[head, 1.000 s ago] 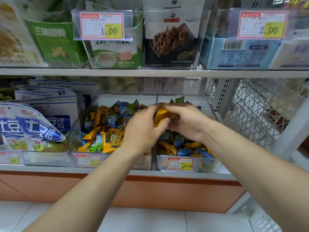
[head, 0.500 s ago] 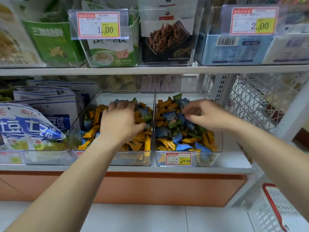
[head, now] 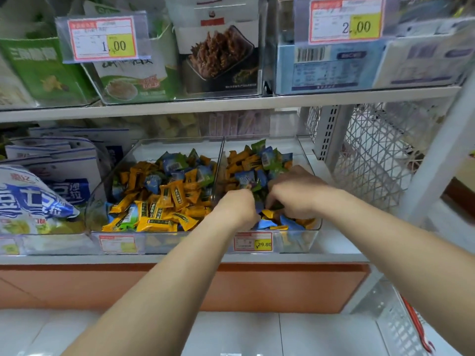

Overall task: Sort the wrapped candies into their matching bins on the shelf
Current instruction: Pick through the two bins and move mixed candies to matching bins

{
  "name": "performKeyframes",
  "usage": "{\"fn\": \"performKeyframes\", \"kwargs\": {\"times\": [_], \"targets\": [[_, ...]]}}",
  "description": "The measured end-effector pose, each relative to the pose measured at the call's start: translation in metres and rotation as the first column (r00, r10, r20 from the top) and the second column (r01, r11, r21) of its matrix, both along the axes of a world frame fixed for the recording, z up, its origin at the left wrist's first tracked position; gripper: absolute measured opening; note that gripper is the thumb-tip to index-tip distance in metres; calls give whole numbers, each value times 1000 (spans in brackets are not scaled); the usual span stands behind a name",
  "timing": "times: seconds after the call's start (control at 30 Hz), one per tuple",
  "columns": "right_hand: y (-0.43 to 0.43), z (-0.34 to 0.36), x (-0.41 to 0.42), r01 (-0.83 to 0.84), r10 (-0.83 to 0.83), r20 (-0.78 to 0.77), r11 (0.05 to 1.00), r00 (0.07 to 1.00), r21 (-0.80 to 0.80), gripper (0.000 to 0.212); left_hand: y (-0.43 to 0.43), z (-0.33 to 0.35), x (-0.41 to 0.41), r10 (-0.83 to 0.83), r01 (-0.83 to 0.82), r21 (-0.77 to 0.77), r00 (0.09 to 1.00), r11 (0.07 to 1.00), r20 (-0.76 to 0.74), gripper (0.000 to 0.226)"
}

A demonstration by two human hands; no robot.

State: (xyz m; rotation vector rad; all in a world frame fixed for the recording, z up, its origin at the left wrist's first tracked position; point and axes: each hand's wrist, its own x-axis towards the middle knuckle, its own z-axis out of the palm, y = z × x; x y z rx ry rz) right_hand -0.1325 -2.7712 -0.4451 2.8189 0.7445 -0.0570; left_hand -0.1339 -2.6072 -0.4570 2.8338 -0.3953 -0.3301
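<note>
Left hand has left the left bin and crossed the divider. Right hand has pulled in from the back of the right bin. Both are now knuckles-up at the front of the right bin, just beside each other.

Grip: fingers of both hands are curled down into the pile with the tips hidden, so I cannot tell whether either is pinching a piece or only raking. An orange candy shows in the gap between the hands, and blue candies lie at the front wall under them.

The wrapped candies are still mixed. The left bin is mostly orange wrappers with blue and green ones at the back. The right bin holds blue, green and orange together. Price tag is on the right bin's front.

Risks, as a judgement:
- Scooping blind could pull blue or green pieces along with the orange ones, so wrong pieces would cross over.
- The wrappers look slick and the front wall is low, so a loose handful could spill onto the shelf edge or the floor.
- The carry over the divider may shed pieces.
</note>
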Motion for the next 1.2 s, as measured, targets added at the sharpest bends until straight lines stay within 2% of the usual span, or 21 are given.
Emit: {"fn": "performKeyframes", "kwargs": {"times": [0.1, 0.2, 0.33, 0.43, 0.57, 0.63, 0.73, 0.87, 0.97, 1.03, 1.1, 1.2], "targets": [[-12, 5, 2, 88, -82, -33, 957, 996, 275, 31, 4, -5, 4, 11, -17, -130, 999, 991, -45, 53], [-22, 3, 1, 192, -163, -101, 828, 981, 526, 42, 6, -16, 3, 38, -55, -232, 996, 971, -79, 50], [-24, -4, -2, 186, -187, -64, 771, 980, 609, 45, 4, -21, 4, 22, -38, -204, 996, 978, -83, 56], [-26, -5, -3, 209, -220, -79, 669, 972, 713, 44, 5, -18, 4, 29, -53, -303, 996, 952, -83, 50], [-24, -5, -2, 210, -217, -109, 526, 970, 824, 34, 13, -12, -6, 80, -34, -419, 992, 907, 94, 34], [-20, -1, -2, 209, -208, -118, 496, 971, 843, 38, 18, -7, -12, 75, -3, -441, 986, 897, 146, 32], [-9, 8, -4, 211, -201, -125, 494, 972, 844, 39, 22, 1, -22, 73, -4, -431, 987, 902, 144, 29], [4, 14, -7, 261, -248, -174, 379, 953, 888, 33, 27, 9, -25, 94, -19, -427, 983, 904, 156, 28], [12, 15, -7, 318, -270, -233, 336, 934, 887, 29, 21, 7, -27, 29, -5, -247, 995, 969, 92, 28], [15, 17, -8, 322, -290, -226, 349, 930, 880, 30, 15, 2, -24, 1, 1, -155, 1000, 988, 12, 31], [16, 17, -7, 333, -286, -237, 358, 929, 872, 30, 11, 1, -17, -6, -5, -148, 997, 989, -76, 30], [11, 14, -5, 383, -222, -325, 322, 919, 866, 23, 7, 0, -8, -18, -13, -230, 991, 973, -131, 20]]}}
